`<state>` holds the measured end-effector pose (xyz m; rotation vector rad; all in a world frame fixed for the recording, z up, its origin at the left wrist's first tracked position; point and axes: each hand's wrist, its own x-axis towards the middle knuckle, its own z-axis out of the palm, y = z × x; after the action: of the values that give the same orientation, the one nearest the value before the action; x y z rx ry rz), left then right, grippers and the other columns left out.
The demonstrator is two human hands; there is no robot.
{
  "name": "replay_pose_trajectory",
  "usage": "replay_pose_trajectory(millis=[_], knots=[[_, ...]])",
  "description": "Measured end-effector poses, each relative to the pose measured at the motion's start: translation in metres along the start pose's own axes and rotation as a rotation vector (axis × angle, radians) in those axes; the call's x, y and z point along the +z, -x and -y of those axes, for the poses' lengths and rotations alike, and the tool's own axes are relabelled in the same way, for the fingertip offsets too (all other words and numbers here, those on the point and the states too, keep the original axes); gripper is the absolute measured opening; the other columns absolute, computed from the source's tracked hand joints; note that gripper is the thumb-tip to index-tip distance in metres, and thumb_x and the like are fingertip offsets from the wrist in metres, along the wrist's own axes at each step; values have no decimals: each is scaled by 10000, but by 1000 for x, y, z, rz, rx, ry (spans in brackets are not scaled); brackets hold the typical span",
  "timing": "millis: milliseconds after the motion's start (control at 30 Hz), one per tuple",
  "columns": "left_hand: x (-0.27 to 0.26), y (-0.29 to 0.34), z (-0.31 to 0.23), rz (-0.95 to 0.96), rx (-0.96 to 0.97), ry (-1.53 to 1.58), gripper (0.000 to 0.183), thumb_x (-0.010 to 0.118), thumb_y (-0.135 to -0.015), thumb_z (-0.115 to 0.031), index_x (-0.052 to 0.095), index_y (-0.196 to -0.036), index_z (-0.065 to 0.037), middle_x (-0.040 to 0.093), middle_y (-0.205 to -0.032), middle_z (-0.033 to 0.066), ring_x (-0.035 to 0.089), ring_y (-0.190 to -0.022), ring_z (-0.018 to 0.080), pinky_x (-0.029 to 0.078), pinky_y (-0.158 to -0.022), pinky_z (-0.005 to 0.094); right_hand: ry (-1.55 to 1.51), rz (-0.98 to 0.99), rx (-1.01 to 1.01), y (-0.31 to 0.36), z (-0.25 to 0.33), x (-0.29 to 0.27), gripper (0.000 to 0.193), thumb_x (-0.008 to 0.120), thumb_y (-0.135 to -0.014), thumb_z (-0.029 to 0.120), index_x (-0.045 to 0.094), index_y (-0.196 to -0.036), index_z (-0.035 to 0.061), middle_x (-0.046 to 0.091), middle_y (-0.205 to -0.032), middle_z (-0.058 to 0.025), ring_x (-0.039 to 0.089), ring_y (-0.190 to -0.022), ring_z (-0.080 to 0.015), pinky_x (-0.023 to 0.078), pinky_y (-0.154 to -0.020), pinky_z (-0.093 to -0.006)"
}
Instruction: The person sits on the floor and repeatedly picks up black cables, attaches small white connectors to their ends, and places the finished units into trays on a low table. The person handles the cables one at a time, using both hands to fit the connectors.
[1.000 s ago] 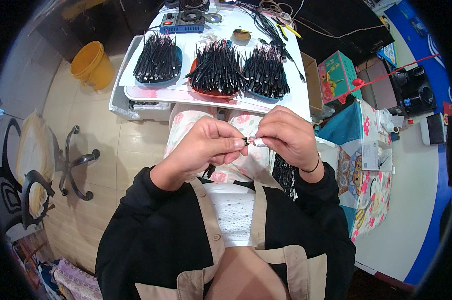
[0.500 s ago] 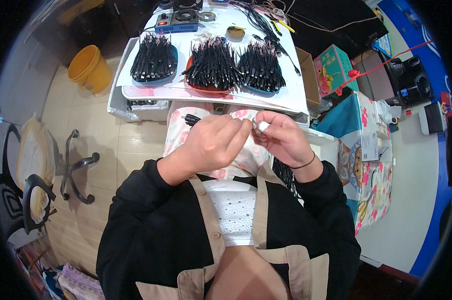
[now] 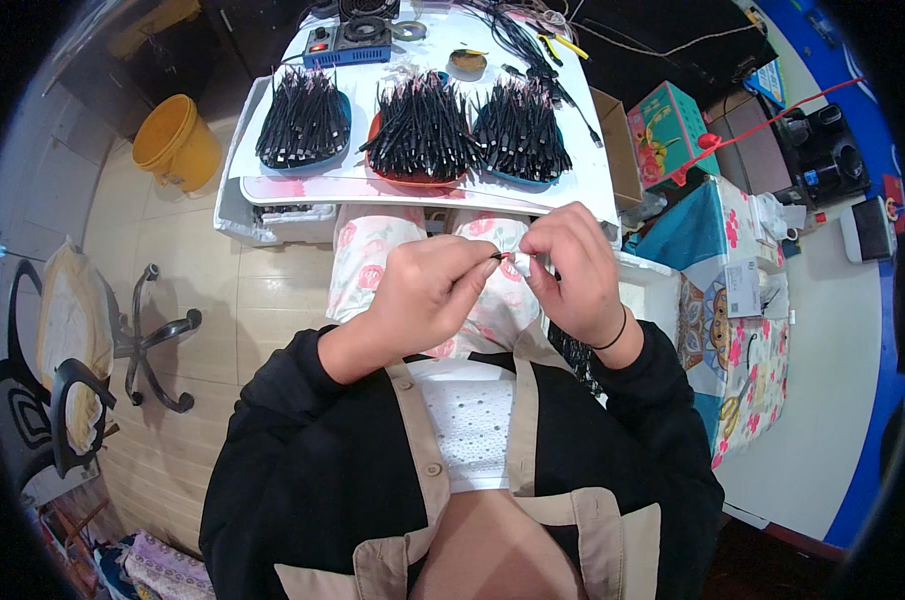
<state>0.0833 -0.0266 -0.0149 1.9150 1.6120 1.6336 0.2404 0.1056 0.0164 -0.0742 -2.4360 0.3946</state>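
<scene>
Two bare hands are meeting above a person's lap, fingertips nearly together, with the left hand point(image 3: 417, 295) closing thumb against forefinger in a narrow pinch and the right hand point(image 3: 580, 275) curling from the opposite side. Between them, a thin wire point(image 3: 502, 256), dark at one end and red toward the other, is lying level with the fingertips, in front of the table's near edge; the left hand is gripping its dark end. At the right fingertips a small white piece point(image 3: 519, 264) is showing beside the red part; whether it is being held or worn cannot be told, and how firmly the right fingers are gripping is likewise unclear. Beneath the hands, flowered trousers point(image 3: 367, 255) are covering the legs. Beyond, three heaps of short black cables are resting side by side on a white table point(image 3: 584, 172): the left heap point(image 3: 302, 118) is filling a blue tray, the middle heap point(image 3: 419, 130) an orange-red tray, the right heap point(image 3: 522, 130) another blue tray. Behind them, a blue device point(image 3: 347, 48) is showing a red light, a tape roll point(image 3: 408, 31) is lying nearby, and yellow-handled pliers point(image 3: 570, 46) are lying at the far right. On the floor to the left, a yellow bucket point(image 3: 177, 145) is standing.
</scene>
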Motion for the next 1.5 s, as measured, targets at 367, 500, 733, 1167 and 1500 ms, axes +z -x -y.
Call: replay_pose_trajectory(millis=[367,500,733,1167,1500], knots=[[-6,-1,4,96,17,145,139,657,-823,-30,659,-948,30,595,-670,107,578,-546,202,447,-509,320,-796,55,508,22,14,-1,170,613,-885,64,557,-1040,22,580,-928,-64,562,-872,-192,460,-788,-326],[-8,3,-3,152,-265,439,123,654,-858,-51,679,-939,38,634,-716,116,584,-574,153,439,-531,272,-159,-21,-81,8,8,-15,382,734,-661,2,610,-1019,46,610,-940,-105,589,-871,-292,482,-771,-353],[-1,1,-8,7,179,-93,155,645,-808,1,649,-961,30,621,-734,130,609,-599,258,466,-530,322,-335,57,122,6,8,-11,270,691,-712,6,595,-963,27,598,-898,-75,568,-794,-222,466,-720,-303],[-12,0,2,366,-407,1048,132,595,-929,-54,655,-985,49,644,-828,55,559,-683,87,446,-611,212,-397,107,30,3,14,-17,250,722,-748,47,633,-982,41,630,-1002,-126,616,-940,-291,493,-812,-382],[9,15,8,199,-699,1581,157,630,-880,-31,622,-1007,62,609,-779,70,457,-562,72,327,-500,207,-855,157,244,18,-12,0,176,642,-786,-11,622,-961,2,631,-933,-95,610,-871,-207,483,-796,-340]])
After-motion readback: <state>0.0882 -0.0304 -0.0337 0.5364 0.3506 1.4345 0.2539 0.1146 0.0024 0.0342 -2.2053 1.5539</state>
